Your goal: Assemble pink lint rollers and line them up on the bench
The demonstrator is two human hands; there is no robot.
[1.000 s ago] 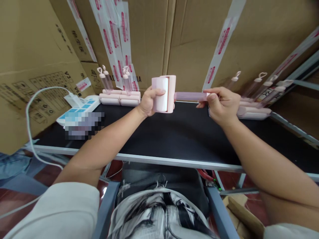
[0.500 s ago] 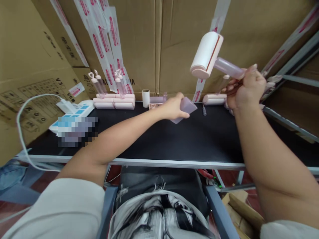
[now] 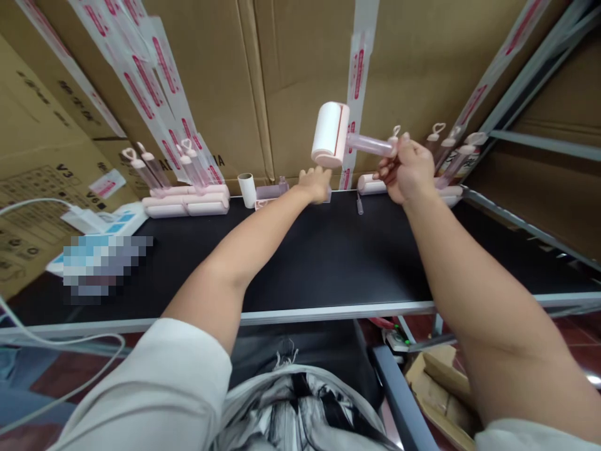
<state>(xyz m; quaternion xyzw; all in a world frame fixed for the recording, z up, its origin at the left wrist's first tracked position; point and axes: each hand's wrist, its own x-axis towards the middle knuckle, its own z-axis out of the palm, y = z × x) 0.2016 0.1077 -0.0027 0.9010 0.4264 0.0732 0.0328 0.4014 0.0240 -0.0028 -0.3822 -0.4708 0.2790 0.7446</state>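
My right hand (image 3: 409, 170) is closed around the translucent pink handle of a lint roller (image 3: 331, 133), holding it in the air above the back of the black table (image 3: 328, 250), with the white roll pointing left. My left hand (image 3: 315, 184) reaches to the table's far edge and rests closed on a small translucent pink piece (image 3: 327, 195), mostly hidden under the fingers. Just left of it lie a white paper core (image 3: 246, 190) standing upright and a pink part (image 3: 269, 193).
Finished pink rollers (image 3: 185, 202) lie in a row at the back left, more rollers (image 3: 446, 172) at the back right. Cardboard boxes (image 3: 282, 75) wall the back. A white power strip (image 3: 101, 222) with a cable lies at the left. A metal shelf frame (image 3: 526, 228) runs at the right.
My right hand brought the roller down and left, closer to the table's back. My left hand moved the pink piece back to the far edge. The camera tilted up.
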